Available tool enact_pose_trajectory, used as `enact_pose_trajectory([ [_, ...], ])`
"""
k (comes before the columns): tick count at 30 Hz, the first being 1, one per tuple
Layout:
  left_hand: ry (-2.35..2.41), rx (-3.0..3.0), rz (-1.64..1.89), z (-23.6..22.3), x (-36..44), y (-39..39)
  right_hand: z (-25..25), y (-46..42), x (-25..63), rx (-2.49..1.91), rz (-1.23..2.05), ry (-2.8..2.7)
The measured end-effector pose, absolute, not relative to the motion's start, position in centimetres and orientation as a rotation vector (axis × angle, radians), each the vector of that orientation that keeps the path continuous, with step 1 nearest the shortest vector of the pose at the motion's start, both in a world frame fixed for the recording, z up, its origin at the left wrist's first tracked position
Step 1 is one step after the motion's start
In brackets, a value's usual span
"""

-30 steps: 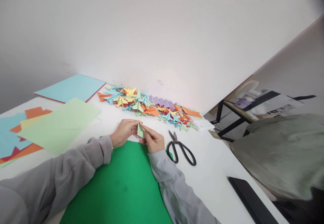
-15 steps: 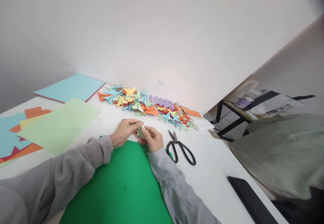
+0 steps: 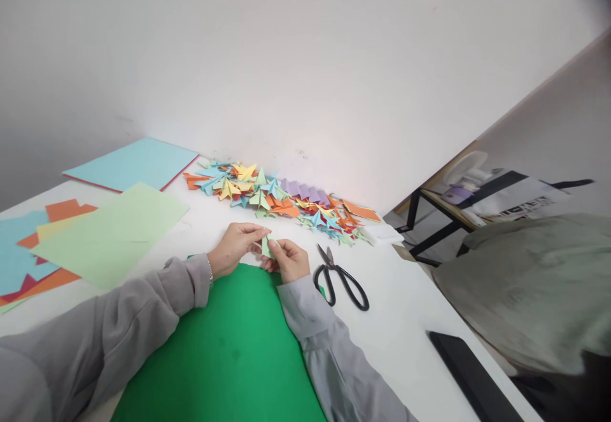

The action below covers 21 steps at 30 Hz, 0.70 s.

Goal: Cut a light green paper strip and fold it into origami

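My left hand (image 3: 233, 247) and my right hand (image 3: 291, 260) meet above the far edge of a green sheet (image 3: 224, 352). Both pinch a small folded piece of pale green paper (image 3: 267, 244) between their fingertips. Grey sleeves cover both forearms. Black scissors (image 3: 340, 278) lie shut on the white table (image 3: 401, 320), just right of my right hand.
A heap of folded coloured paper shapes (image 3: 277, 202) stretches along the wall. Large sheets lie at left: pale green (image 3: 112, 234), light blue (image 3: 136, 164) and orange ones. A black flat object (image 3: 470, 374) sits near the table's right edge. A person in a grey-green top (image 3: 534, 288) is at right.
The small folded paper has dropped slightly and tipped flatter between my fingers; my hands have closed in a little. Nothing else has moved.
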State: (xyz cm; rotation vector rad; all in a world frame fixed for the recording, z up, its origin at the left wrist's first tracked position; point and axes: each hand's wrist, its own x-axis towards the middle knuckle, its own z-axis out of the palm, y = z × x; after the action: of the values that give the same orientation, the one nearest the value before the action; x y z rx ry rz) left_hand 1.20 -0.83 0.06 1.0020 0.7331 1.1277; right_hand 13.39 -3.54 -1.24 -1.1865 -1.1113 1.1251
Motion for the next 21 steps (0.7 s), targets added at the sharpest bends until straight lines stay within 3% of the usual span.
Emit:
enact_pose_trajectory([
  [21, 0.761, 1.081, 1.126, -0.42, 1.23, -0.71, -1.52, -3.41, 13.39, -1.215, 1.068, -1.114],
])
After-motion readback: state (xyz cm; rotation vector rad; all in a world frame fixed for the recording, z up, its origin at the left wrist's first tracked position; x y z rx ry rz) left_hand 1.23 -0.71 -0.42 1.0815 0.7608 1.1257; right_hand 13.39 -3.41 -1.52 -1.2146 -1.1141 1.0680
